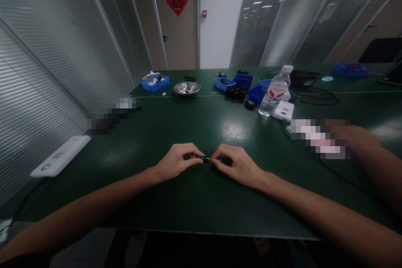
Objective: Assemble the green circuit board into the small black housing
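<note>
My left hand [176,161] and my right hand [237,165] rest on the dark green table [201,201], fingertips almost meeting in the middle. Between them sits a small dark part [205,159]. The left fingers pinch its left end. The right fingers are curled in a pinch on its right end, where a thin pale tip shows. The part is too small and dark to name.
At the back stand blue bins [155,83], a metal bowl [186,88], more blue bins [241,81] and a water bottle [274,92]. A white device [61,155] lies at left. Another person's arm [373,155] reaches in from the right. Cables [314,96] lie behind.
</note>
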Demonstrator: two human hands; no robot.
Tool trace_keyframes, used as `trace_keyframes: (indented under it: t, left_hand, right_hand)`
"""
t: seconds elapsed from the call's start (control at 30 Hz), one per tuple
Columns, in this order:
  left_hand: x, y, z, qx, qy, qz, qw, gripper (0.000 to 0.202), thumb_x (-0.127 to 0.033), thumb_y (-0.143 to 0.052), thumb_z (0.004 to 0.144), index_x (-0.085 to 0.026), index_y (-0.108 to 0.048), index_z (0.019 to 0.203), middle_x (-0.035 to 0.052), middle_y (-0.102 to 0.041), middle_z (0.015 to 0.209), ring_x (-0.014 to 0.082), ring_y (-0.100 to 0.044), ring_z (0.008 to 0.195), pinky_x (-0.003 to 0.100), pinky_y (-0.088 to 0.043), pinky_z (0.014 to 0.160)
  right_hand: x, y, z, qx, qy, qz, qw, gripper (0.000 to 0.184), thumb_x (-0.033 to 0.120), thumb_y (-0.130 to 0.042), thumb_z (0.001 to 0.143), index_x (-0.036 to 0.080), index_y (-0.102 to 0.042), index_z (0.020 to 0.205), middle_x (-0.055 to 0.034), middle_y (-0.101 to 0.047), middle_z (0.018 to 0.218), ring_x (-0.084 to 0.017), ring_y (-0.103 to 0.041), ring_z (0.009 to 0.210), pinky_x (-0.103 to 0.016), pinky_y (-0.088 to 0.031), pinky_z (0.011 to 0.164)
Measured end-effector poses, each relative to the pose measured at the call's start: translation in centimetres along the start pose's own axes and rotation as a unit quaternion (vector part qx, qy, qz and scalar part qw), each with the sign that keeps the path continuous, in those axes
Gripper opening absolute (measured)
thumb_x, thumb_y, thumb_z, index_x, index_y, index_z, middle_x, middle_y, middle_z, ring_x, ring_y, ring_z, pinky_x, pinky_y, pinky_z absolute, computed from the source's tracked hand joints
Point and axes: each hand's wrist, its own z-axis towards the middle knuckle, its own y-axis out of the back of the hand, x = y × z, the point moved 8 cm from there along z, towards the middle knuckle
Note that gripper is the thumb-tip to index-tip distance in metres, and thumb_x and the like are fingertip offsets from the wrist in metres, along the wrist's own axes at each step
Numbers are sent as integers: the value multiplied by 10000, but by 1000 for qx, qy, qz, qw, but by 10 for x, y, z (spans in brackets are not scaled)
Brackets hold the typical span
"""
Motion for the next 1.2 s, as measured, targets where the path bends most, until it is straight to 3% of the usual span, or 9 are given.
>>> trace_keyframes:
  t: [0.3,0.5,0.7,0.93,1.2]
  left_hand:
    - [-12,-11,2,23,-27,21,999,166,-291,-686,947,-161,-748,1030,63,-687,970,168,-639,847,283,-503,760]
    - [-5,-3,2,-7,11,81,997,164,-267,-671,949,-173,-732,1069,45,-664,945,158,-597,806,273,-470,709]
    - [-7,-1,2,-14,3,90,996,158,-258,-667,949,-198,-725,1083,50,-689,1022,189,-623,924,297,-488,780]
    - [-7,-4,0,16,-18,47,999,219,-274,-648,973,-203,-720,1168,61,-717,1092,189,-657,957,308,-520,824]
    - [-7,1,-3,-29,-31,-10,999,222,-269,-682,953,-185,-757,1145,75,-736,1043,186,-687,928,297,-542,799]
  right_hand:
    - [7,-12,0,20,25,-48,998,77,249,-593,975,200,-651,983,-18,-638,928,-139,-606,787,-264,-439,696]
    - [1,-7,0,5,-9,-66,998,91,259,-585,983,204,-657,975,-19,-631,914,-138,-587,760,-263,-425,671]
    - [-1,-4,-1,7,-17,-66,998,93,258,-587,979,206,-664,981,-23,-641,923,-142,-593,763,-266,-431,663]
    - [3,-3,-1,-1,-3,-33,999,102,248,-590,978,202,-680,988,-24,-649,915,-138,-597,769,-267,-436,665]
    - [3,0,-2,-22,9,8,1000,122,282,-586,987,200,-672,958,-22,-659,900,-142,-602,780,-272,-448,682]
